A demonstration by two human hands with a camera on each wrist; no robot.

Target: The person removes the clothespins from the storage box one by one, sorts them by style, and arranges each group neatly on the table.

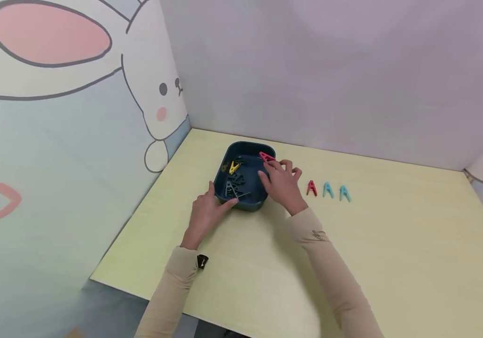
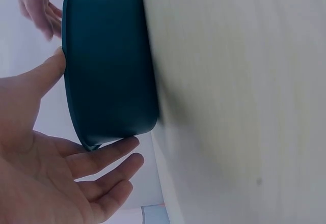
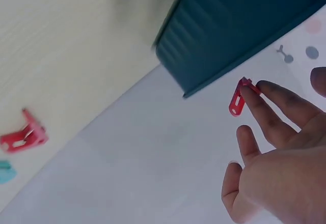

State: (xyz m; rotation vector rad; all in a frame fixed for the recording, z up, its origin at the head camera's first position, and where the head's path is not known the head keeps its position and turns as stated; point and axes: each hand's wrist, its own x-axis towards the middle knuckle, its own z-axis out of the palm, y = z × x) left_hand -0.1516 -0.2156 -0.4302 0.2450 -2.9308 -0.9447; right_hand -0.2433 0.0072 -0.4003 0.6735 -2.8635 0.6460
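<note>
A dark teal plastic tub (image 1: 247, 206) stands on the table, with a yellow clip (image 1: 234, 167), a grey clip (image 1: 229, 188) and several dark small pieces inside. My left hand (image 1: 205, 216) spans the tub's near left corner. Its thumb touches the rim and its fairly straight fingers lie against the side wall, the palm apart from it. Over the tub's right rim is my right hand (image 1: 281, 184), fingers extended. A red clip (image 3: 238, 99) is at its index and middle fingertips, the thumb well apart from it. Whether those two fingers squeeze the clip is unclear.
Right of the tub, another red clip (image 1: 311, 188) and two light blue clips, one nearer (image 1: 328, 189) and one farther right (image 1: 345, 193), lie in a row on the pale yellow table (image 1: 393, 244). A pale wall (image 1: 330, 84) rises behind, and a rabbit-print wall (image 1: 76, 155) borders the left.
</note>
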